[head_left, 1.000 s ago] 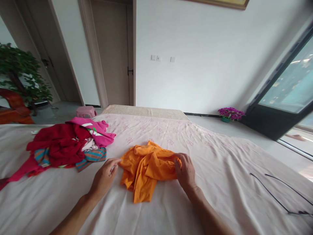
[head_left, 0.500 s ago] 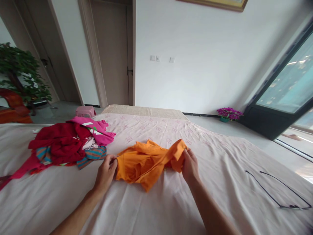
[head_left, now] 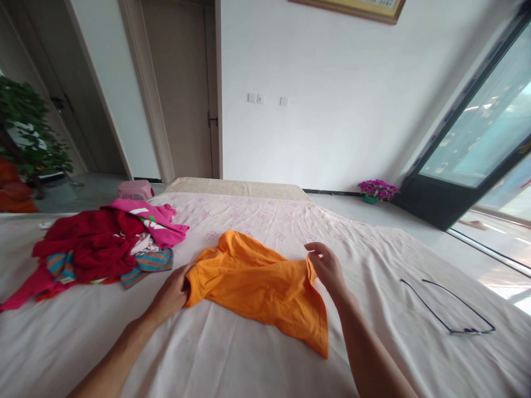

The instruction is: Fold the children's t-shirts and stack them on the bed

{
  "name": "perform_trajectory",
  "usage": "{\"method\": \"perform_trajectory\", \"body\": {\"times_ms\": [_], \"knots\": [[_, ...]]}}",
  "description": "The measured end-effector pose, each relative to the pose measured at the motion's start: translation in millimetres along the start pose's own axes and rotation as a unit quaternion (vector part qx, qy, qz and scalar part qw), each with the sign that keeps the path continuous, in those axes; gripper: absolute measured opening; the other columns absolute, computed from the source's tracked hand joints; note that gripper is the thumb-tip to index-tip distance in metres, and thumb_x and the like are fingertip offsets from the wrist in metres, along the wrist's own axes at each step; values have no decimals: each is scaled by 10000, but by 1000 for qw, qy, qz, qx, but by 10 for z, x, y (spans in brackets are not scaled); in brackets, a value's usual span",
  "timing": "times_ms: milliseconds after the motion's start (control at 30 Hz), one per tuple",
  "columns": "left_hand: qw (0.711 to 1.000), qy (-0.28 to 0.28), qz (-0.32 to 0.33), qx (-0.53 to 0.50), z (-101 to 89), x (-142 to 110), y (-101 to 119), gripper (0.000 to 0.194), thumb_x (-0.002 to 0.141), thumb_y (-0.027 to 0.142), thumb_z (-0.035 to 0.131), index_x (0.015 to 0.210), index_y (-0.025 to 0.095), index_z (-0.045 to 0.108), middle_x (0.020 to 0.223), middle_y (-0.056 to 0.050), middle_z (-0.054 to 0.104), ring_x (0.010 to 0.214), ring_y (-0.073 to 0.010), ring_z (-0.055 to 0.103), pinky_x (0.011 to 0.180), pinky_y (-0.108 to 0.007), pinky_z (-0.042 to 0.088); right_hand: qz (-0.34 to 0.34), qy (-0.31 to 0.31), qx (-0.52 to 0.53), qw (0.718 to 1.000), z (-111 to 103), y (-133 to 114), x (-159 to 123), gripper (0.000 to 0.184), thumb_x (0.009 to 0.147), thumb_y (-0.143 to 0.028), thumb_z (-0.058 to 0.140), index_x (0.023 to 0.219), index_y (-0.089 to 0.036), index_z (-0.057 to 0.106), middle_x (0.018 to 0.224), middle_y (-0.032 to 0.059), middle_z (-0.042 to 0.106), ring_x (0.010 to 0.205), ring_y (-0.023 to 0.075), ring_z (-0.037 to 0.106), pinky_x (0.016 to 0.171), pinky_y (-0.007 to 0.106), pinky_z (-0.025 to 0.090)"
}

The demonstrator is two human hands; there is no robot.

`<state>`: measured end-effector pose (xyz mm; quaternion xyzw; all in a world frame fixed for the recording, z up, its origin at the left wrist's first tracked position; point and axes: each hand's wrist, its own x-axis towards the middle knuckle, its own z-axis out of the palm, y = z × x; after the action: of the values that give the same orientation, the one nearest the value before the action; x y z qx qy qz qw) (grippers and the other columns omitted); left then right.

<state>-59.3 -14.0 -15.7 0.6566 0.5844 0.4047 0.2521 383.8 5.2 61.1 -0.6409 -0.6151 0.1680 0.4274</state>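
An orange shirt [head_left: 261, 276] lies loosely spread across the sheet in front of me, its lower right corner pointing toward me. My left hand [head_left: 176, 290] is closed around the shirt's bunched left end, with the fingertips hidden in the cloth. At the upper right edge, my right hand [head_left: 327, 268] has its index finger raised while the thumb and other fingers meet the lifted cloth. To the left lies a heap of clothes [head_left: 95, 240] in red, pink and striped blue-orange, apart from the shirt.
The patterned pale sheet [head_left: 257, 359] is wrinkled. Eyeglasses [head_left: 452, 318] rest on it at the right. Beyond its far edge are a pink stool [head_left: 136, 189], a pot of purple flowers [head_left: 377, 189] and a glass door [head_left: 468, 138]. A leafy plant [head_left: 29, 127] stands at left.
The shirt has gone from crumpled and folded over to more widely spread, its right part now flatter and reaching nearer me. My left hand has moved slightly left and down. The view has shifted a little.
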Motion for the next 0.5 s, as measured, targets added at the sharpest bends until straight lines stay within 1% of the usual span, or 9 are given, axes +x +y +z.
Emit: {"method": "perform_trajectory", "body": {"times_ms": [67,133,200,233,300,333,367,433,500], "knots": [[1000,-1,7,22,1,3,-13,459,674,300,586,1113,183,650,1154,-111,702,1207,-296,592,1043,-409,463,-43,-143,-29,988,-55,-179,-65,264,794,-296,521,969,-212,700,949,53,705,850,207,636,793,339,495],[999,6,-3,35,-9,17,-33,412,708,292,543,1088,190,664,1145,-99,707,1174,-283,611,1033,-399,464,-62,-285,-54,955,-84,-333,-184,235,794,-332,586,965,-220,702,947,38,702,847,199,633,778,323,487],[998,24,-36,40,-34,47,-49,369,761,305,492,1073,215,667,1114,-79,717,1088,-268,649,973,-387,492,-92,-377,-101,916,-75,-454,-360,304,751,-375,679,1022,-238,697,1004,33,690,910,212,621,798,320,471],[997,45,-56,37,-51,66,-51,354,780,317,474,1061,223,667,1094,-73,723,1055,-266,659,942,-384,505,-118,-401,-131,899,-56,-502,-460,372,719,-384,720,1064,-246,689,1048,38,678,959,227,607,817,326,459],[991,102,-90,7,-91,104,-36,340,787,343,470,1033,218,669,1057,-74,731,1043,-273,658,913,-382,519,-172,-409,-194,875,4,-567,-655,477,685,-363,755,1137,-246,660,1140,60,641,1036,254,571,842,335,435],[986,131,-101,-20,-110,119,-17,337,783,350,475,1019,208,669,1045,-78,733,1057,-276,652,917,-384,522,-191,-401,-219,869,39,-581,-735,472,695,-335,742,1148,-239,646,1169,69,622,1055,257,558,840,332,426],[981,153,-108,-53,-128,127,9,334,778,354,481,1005,198,670,1035,-83,734,1067,-277,648,920,-383,526,-200,-388,-239,867,74,-583,-793,414,723,-293,706,1127,-229,641,1175,73,613,1052,252,555,825,323,417],[972,175,-110,-113,-156,128,78,322,777,361,496,984,187,670,1013,-86,733,1063,-269,651,912,-375,538,-196,-358,-272,871,134,-552,-832,246,783,-184,592,1022,-209,642,1122,72,623,993,223,571,769,297,394],[968,182,-93,-144,-177,122,164,299,781,372,514,954,184,669,970,-81,733,1016,-255,668,869,-364,560,-168,-331,-291,882,167,-502,-771,184,815,-112,494,915,-195,624,1002,64,646,881,193,588,697,284,357]]}}
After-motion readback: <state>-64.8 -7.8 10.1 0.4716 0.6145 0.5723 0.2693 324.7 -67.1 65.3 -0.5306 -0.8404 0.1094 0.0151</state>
